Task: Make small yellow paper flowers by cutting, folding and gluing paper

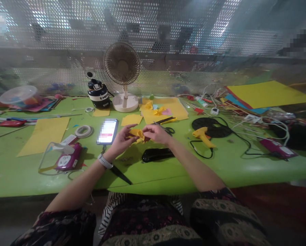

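Note:
Between my two hands is a small folded piece of yellow paper (137,133), held above the middle of the table. My left hand (123,138) grips its left side, thumb and fingers closed on it. At the paper's right side, the fingers of my right hand (155,133) pinch it; their tips are partly hidden. Just beyond my right hand lie dark-handled scissors (170,130). A black stapler (156,154) rests below my hands, partly behind my right forearm. Further back, several crumpled yellow paper pieces (158,111) lie on yellow sheets (178,106).
Left of my hands are a lit phone (107,131), a tape roll (83,131) and a purple power strip (69,158). A fan (125,102) and a bottle (98,95) stand behind. At right, a yellow glue gun (203,136) lies with its cord near a black disc (211,126).

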The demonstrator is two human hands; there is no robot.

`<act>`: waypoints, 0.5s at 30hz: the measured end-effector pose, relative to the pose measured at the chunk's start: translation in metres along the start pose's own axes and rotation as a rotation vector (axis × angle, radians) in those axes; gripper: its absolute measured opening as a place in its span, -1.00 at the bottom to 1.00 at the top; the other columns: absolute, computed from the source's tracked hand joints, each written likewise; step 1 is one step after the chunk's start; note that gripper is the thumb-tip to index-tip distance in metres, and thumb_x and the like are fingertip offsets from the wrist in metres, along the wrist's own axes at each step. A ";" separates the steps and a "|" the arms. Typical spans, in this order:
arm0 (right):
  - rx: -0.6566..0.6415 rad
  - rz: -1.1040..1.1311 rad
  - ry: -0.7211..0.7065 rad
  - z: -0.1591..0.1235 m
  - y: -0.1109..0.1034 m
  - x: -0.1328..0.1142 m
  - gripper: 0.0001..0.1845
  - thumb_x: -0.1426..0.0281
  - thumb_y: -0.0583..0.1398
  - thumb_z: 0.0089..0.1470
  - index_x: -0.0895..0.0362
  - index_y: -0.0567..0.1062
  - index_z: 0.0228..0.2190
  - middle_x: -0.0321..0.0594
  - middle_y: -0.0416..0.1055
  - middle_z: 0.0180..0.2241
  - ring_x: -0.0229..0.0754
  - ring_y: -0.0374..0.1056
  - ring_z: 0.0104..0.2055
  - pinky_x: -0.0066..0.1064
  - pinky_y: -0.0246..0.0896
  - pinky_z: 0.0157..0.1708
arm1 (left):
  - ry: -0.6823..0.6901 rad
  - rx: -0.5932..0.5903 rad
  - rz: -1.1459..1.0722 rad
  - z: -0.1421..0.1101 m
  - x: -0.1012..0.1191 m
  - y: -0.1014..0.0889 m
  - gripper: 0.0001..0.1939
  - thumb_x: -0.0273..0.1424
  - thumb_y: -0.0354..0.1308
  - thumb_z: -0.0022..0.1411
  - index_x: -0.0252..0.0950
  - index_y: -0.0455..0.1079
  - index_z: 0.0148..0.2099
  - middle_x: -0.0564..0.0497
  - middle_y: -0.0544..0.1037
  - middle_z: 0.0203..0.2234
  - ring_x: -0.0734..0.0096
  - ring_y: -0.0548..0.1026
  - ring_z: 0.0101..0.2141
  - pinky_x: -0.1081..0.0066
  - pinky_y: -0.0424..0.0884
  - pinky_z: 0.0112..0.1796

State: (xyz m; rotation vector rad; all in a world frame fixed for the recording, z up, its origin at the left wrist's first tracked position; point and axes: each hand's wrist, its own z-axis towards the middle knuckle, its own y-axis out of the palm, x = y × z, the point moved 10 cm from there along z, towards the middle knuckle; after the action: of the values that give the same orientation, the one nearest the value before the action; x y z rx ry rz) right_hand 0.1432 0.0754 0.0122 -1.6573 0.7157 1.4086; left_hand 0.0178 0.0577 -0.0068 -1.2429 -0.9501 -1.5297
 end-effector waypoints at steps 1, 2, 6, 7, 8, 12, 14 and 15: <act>0.004 0.012 0.003 0.001 0.000 0.001 -0.97 0.48 0.21 0.01 0.17 0.47 -0.40 -0.32 0.49 -0.52 -0.29 0.43 -0.48 -0.44 0.38 -0.37 | 0.004 0.009 0.003 0.000 0.000 -0.001 -0.37 -0.31 0.36 0.12 -0.28 0.26 0.20 -0.06 0.57 -0.24 0.37 0.57 -0.25 0.38 0.52 -0.24; 0.006 0.030 0.008 0.001 0.001 0.003 -0.96 0.49 0.21 0.00 0.16 0.47 -0.40 -0.32 0.50 -0.52 -0.29 0.44 -0.48 -0.43 0.39 -0.36 | 0.009 0.020 0.011 0.000 0.001 -0.002 -0.37 -0.31 0.35 0.12 -0.29 0.26 0.20 -0.04 0.56 -0.28 0.38 0.56 -0.27 0.39 0.51 -0.26; 0.000 0.085 0.038 0.001 0.003 0.006 -0.93 0.53 0.22 -0.04 0.16 0.45 -0.42 -0.32 0.51 -0.52 -0.29 0.45 -0.48 -0.44 0.42 -0.36 | 0.022 0.049 0.043 0.001 0.001 -0.006 -0.39 -0.32 0.34 0.14 -0.29 0.27 0.20 0.03 0.53 -0.39 0.42 0.53 -0.35 0.41 0.48 -0.30; 0.000 0.084 0.042 0.001 0.003 0.006 -0.93 0.53 0.22 -0.03 0.16 0.45 -0.42 -0.32 0.51 -0.53 -0.29 0.45 -0.48 -0.44 0.41 -0.36 | 0.019 0.045 0.046 0.001 0.000 -0.006 -0.39 -0.32 0.34 0.14 -0.29 0.27 0.20 0.03 0.52 -0.40 0.43 0.52 -0.35 0.41 0.48 -0.30; 0.004 0.076 0.044 0.001 0.003 0.006 -0.94 0.53 0.22 -0.03 0.16 0.45 -0.42 -0.32 0.51 -0.53 -0.29 0.45 -0.48 -0.44 0.41 -0.37 | 0.012 0.036 0.049 0.001 -0.001 -0.005 -0.38 -0.31 0.34 0.14 -0.29 0.27 0.20 0.03 0.53 -0.39 0.42 0.52 -0.35 0.41 0.47 -0.30; 0.040 0.008 0.034 0.001 -0.001 0.004 -0.94 0.53 0.24 -0.03 0.16 0.44 -0.46 -0.34 0.49 -0.54 -0.30 0.43 -0.51 -0.45 0.40 -0.39 | -0.009 -0.001 0.062 0.000 -0.003 -0.003 -0.39 -0.32 0.33 0.15 -0.28 0.26 0.21 0.03 0.52 -0.37 0.43 0.52 -0.34 0.39 0.48 -0.27; 0.056 -0.009 0.027 0.001 -0.001 0.005 -0.94 0.52 0.24 -0.03 0.16 0.44 -0.48 -0.33 0.50 -0.55 -0.30 0.43 -0.51 -0.45 0.40 -0.40 | 0.005 0.028 0.057 -0.001 0.000 -0.006 -0.42 -0.32 0.32 0.18 -0.26 0.26 0.20 0.02 0.53 -0.33 0.41 0.53 -0.29 0.36 0.49 -0.22; 0.076 -0.005 0.025 0.001 -0.002 0.006 -0.94 0.50 0.25 -0.01 0.17 0.45 -0.48 -0.33 0.50 -0.55 -0.29 0.44 -0.50 -0.44 0.40 -0.40 | 0.014 0.052 0.043 -0.001 0.001 -0.008 -0.44 -0.31 0.30 0.19 -0.26 0.26 0.20 0.00 0.53 -0.31 0.40 0.54 -0.26 0.35 0.49 -0.19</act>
State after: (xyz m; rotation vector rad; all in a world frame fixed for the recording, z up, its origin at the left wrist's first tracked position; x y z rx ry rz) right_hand 0.1454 0.0782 0.0067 -1.6184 0.7696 1.3432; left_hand 0.0098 0.0584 -0.0057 -1.2069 -0.9425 -1.4688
